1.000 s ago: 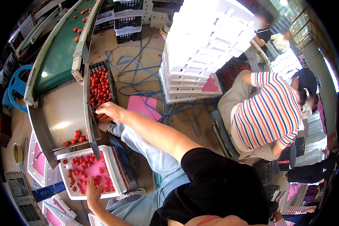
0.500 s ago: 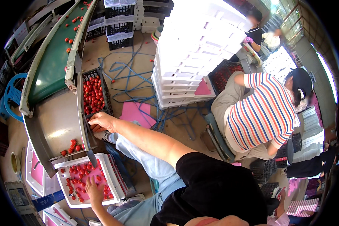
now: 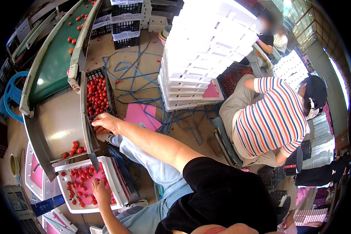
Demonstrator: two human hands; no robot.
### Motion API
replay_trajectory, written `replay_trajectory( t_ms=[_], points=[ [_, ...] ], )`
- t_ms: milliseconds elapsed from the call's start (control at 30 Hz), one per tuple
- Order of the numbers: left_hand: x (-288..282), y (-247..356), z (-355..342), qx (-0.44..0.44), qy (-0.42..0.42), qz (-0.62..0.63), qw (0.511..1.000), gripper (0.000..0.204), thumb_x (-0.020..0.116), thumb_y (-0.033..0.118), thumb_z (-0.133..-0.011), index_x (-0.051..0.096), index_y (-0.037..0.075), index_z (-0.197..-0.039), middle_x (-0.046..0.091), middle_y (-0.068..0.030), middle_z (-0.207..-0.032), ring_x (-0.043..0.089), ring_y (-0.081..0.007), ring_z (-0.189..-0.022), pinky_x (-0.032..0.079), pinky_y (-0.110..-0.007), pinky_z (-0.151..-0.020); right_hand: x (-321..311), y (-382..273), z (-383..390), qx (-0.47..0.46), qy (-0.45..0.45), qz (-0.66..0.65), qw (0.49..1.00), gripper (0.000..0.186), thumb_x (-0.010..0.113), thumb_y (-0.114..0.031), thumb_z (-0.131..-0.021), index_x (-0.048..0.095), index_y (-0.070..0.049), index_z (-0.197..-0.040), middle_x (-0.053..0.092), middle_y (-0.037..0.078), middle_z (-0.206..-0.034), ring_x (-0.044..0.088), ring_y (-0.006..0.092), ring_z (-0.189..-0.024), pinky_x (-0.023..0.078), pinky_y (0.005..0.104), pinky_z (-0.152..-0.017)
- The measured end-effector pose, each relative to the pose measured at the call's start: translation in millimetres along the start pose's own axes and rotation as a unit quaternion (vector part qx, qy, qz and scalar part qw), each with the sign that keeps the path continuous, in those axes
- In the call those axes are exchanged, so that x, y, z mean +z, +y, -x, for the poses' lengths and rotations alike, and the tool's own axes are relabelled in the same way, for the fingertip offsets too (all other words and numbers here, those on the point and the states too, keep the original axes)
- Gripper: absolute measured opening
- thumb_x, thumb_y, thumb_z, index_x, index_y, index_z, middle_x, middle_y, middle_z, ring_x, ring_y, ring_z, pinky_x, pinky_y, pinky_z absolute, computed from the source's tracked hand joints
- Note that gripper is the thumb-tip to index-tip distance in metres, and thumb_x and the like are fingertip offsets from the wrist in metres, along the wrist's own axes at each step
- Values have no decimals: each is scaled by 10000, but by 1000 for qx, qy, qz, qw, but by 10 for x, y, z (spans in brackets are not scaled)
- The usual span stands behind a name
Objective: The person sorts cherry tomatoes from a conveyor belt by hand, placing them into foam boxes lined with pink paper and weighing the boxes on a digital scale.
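Observation:
My left hand [image 3: 101, 191] is over a white plastic tray [image 3: 123, 192] with a pink liner, at the lower left. Its fingers are apart and bent down among small red cherry tomatoes [image 3: 79, 188], with nothing visible in them. Stretched out across my knee, my right hand [image 3: 106, 123] hovers by the near end of a black crate of tomatoes [image 3: 97, 94], close to the metal chute's side wall [image 3: 88, 130]. Its fingers are loosely bent and apart, and I see nothing held. More tomatoes [image 3: 77, 148] lie at the lower lip of the chute [image 3: 56, 123].
A green conveyor belt [image 3: 55, 64] carries tomatoes above the chute. White trays [image 3: 183, 82] stand in a tall stack mid-floor, with tangled blue straps [image 3: 134, 70] and a pink sheet [image 3: 141, 116] beside it. A person in a striped shirt [image 3: 267, 117] sits to the right.
My left hand has shifted slightly up in the tray, and its spread fingers are now more bent. My right hand stays about where it was. Tomatoes at the chute's lip have shifted slightly.

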State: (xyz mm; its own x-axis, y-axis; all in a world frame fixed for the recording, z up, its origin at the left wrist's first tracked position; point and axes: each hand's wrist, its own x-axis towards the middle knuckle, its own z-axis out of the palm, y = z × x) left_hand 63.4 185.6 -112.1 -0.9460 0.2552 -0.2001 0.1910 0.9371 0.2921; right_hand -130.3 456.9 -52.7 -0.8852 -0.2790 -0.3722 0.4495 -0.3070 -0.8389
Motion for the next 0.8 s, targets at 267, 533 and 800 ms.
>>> replay_trajectory(
  t_ms=[267,533,800],
  points=[
    [-37,-172,7,-30,46,61,997,195,624,-40,-729,598,8,-916,585,-171,-952,588,-390,-914,486,-488,-765,-31,1,-2,0,-5,8,1000,216,661,-226,-900,640,-71,-1051,665,51,-887,642,153,-732,533,298,-680],
    [-262,-168,7,-68,129,129,981,198,639,-61,-686,597,-6,-871,622,-147,-864,625,-342,-824,498,-425,-735,-45,30,-34,3,0,10,1000,209,659,-224,-899,642,-76,-1045,665,52,-888,643,155,-736,533,300,-684],
    [-316,-187,19,-67,116,119,984,206,718,16,-703,598,5,-871,628,-135,-869,634,-333,-819,500,-428,-713,-44,11,-25,0,0,2,1000,195,666,-217,-890,644,-78,-1025,660,48,-866,638,143,-700,532,283,-632]
  ],
)
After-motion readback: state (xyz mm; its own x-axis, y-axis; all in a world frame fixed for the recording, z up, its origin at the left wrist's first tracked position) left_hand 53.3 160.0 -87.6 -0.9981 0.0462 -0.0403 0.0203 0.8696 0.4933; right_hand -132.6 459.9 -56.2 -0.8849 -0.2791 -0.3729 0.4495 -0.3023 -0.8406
